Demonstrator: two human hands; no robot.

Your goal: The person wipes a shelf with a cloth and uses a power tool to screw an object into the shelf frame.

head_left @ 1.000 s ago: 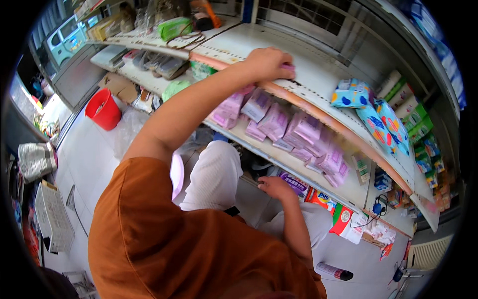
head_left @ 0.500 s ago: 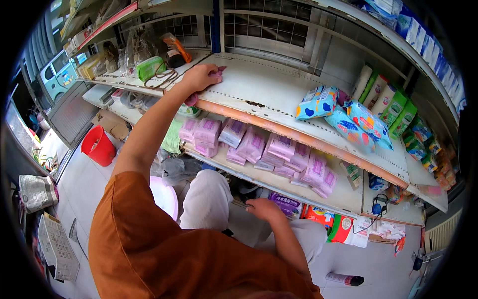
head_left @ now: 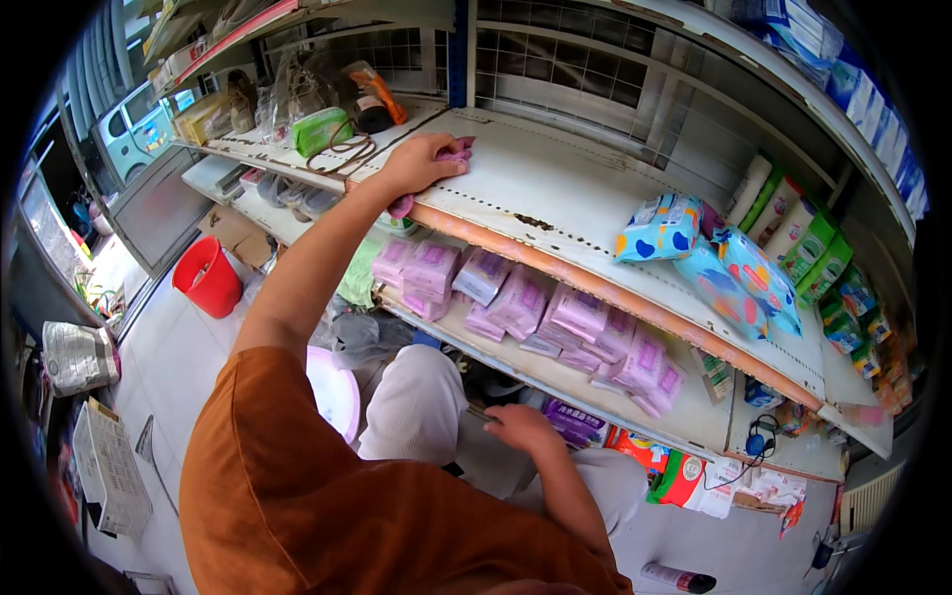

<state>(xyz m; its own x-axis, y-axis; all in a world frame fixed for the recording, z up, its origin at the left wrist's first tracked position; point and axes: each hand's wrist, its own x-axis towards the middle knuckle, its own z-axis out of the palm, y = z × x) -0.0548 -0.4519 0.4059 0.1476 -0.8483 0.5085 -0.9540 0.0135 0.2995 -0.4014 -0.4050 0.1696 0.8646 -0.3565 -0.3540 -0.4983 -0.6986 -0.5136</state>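
My left hand (head_left: 421, 167) is closed on a pink-purple cloth (head_left: 458, 151) and presses it to the white metal shelf (head_left: 565, 183). A bit of the cloth also shows under my wrist by the shelf's front edge. Lower down, my right hand (head_left: 526, 428) hovers or rests near my right knee, with nothing seen in it and its fingers loosely stretched. Behind it, under the lowest shelf, stands a purple package (head_left: 575, 423). Blue patterned wipe packs (head_left: 659, 228) lie farther right on the wiped-on shelf.
Several pink tissue packs (head_left: 521, 302) fill the shelf below. A green pack (head_left: 319, 130) and a brown cord (head_left: 342, 151) lie left of my hand. On the floor are a red bucket (head_left: 208, 280), a pale basin (head_left: 335, 395) and a dark-capped can (head_left: 677, 577).
The view has shifted slightly, so the shelves sit farther right and lower. My left hand stays on the cloth at nearly the same shelf spot; my right hand stays by the knee.
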